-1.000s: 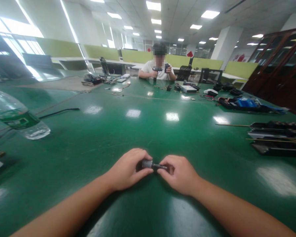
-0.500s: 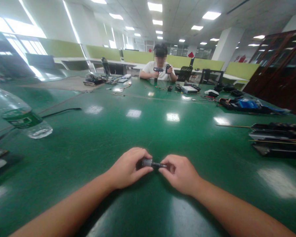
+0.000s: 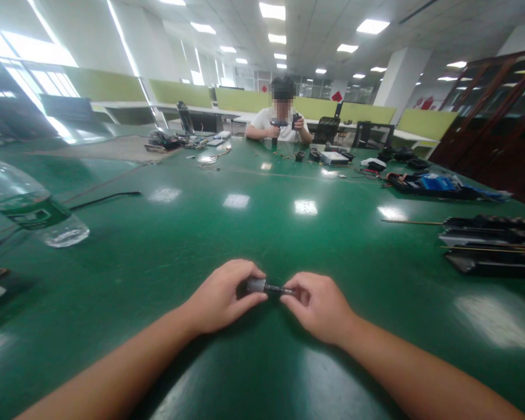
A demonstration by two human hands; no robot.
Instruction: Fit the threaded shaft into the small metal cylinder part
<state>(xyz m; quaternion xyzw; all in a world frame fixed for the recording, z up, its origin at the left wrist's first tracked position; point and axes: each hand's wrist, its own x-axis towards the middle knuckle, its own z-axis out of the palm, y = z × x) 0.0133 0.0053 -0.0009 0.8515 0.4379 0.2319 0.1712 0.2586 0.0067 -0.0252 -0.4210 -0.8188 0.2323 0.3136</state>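
Just above the green tabletop, my left hand (image 3: 225, 297) closes its thumb and fingers round a small grey cylinder (image 3: 256, 284). A thin dark rod (image 3: 273, 289) sticks out of the cylinder's right end, in line with it. The rod's far tip is pinched between the thumb and fingers of my right hand (image 3: 319, 306). Whether the rod and cylinder are one piece I cannot tell. The cylinder's left end is hidden inside my left hand.
A clear plastic bottle (image 3: 39, 210) lies tilted at left, near a black cable (image 3: 105, 199). Black channel-like parts (image 3: 494, 256) lie at right, with a tool tray (image 3: 441, 185) beyond. Across the green table (image 3: 262, 233), a person (image 3: 280, 125) holds a drill-like tool.
My left hand has shifted slightly left with the cylinder, so a bit more of the dark rod shows between my hands. My right hand keeps its pinch, almost still.
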